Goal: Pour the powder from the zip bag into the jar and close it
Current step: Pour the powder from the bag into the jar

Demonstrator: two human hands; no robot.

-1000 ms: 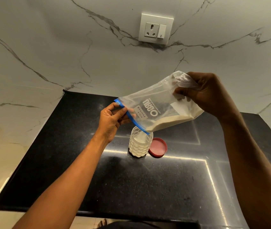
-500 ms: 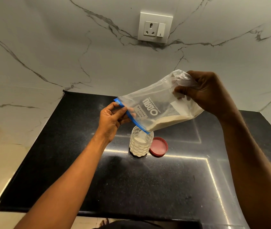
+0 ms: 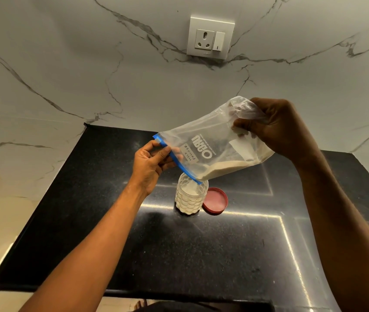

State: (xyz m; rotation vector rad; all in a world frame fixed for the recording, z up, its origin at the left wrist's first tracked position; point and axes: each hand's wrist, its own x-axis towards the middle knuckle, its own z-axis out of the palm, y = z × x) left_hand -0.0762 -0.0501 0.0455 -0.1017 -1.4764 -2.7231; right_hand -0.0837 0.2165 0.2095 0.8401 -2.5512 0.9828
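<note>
A clear zip bag [image 3: 212, 145] with a blue zip strip and a "milk powder" label hangs tilted over a clear ribbed jar [image 3: 190, 199]. My left hand [image 3: 149, 163] pinches the blue zip end, which points down into the jar's mouth. My right hand [image 3: 278, 127] grips the bag's bunched bottom corner, raised higher. Pale powder lies along the bag's lower edge and streams into the jar, which is more than half full. The red lid [image 3: 215, 201] lies flat on the counter, touching the jar's right side.
The jar stands on a black speckled counter [image 3: 111, 244] backed by a white marble wall. A white socket with a switch [image 3: 210, 38] is on the wall above. The counter's front edge runs along the bottom of the view.
The bag's bottom end has risen slightly in my right hand, and the powder has slid further toward the zip. The jar and the lid have not moved.
</note>
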